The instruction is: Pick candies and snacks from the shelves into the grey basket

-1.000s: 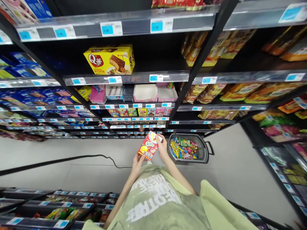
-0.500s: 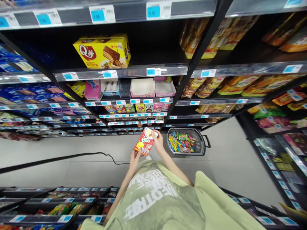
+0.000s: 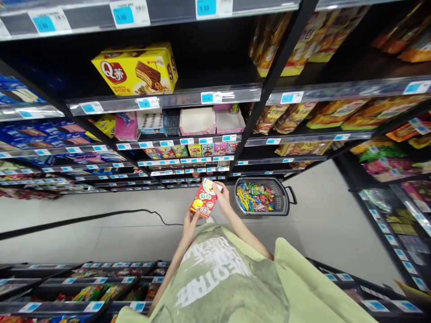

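Observation:
Both my hands hold a small red snack box (image 3: pixel 203 197) with yellow cartoon faces, in front of my chest. My left hand (image 3: pixel 190 224) grips its lower edge from below. My right hand (image 3: pixel 223 197) pinches its upper right side. A grey shopping basket (image 3: pixel 283 197) full of colourful sweets sits on the floor just right of my right hand. A large yellow cake box (image 3: pixel 136 69) stands alone on a shelf above.
Black store shelves with blue price tags rise ahead and on both sides. Open pink display trays (image 3: pixel 197 121) sit on a middle shelf. Yellow and orange snack bags (image 3: pixel 303 114) fill the right bay. A black cable (image 3: pixel 101 217) runs across the pale floor.
The view has tilted slightly, so the shelves sit higher in frame. The red box and both hands stay together, shifted a little up and left.

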Motion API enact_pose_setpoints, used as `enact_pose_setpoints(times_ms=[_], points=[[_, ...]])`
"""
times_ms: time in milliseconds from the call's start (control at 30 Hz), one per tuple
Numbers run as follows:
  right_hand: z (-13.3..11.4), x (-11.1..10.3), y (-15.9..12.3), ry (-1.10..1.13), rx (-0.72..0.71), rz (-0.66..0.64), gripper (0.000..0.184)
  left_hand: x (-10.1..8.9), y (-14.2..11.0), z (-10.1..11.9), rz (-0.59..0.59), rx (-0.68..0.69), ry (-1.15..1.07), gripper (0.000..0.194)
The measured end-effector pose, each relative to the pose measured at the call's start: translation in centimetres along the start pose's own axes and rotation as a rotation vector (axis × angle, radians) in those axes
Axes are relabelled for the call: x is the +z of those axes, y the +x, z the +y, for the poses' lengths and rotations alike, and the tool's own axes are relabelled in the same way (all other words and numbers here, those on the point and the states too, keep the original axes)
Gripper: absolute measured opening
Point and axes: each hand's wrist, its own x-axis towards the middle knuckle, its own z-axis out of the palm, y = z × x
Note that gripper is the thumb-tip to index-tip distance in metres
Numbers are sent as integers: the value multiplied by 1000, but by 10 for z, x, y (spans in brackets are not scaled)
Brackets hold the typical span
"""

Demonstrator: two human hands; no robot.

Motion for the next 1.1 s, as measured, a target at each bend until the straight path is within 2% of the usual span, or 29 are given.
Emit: enact_pose_setpoints(times_ms=[333, 567, 700, 900, 1100], points=[[-6, -10, 5, 21, -1, 9, 52, 9, 6, -1, -5, 3, 81, 63], [-3, -15, 9, 12, -37, -24, 55, 10, 6, -5, 16, 17, 64, 62], [-6, -16, 8, 12, -36, -3, 62, 10, 6, -5, 19, 4, 34, 60], [-8, -17, 4, 1, -42, 22, 61, 11, 5, -3, 5, -4, 30, 59], [-3, -17, 3, 25, -24, -3, 64, 11, 0, 2, 54, 59, 46, 57]])
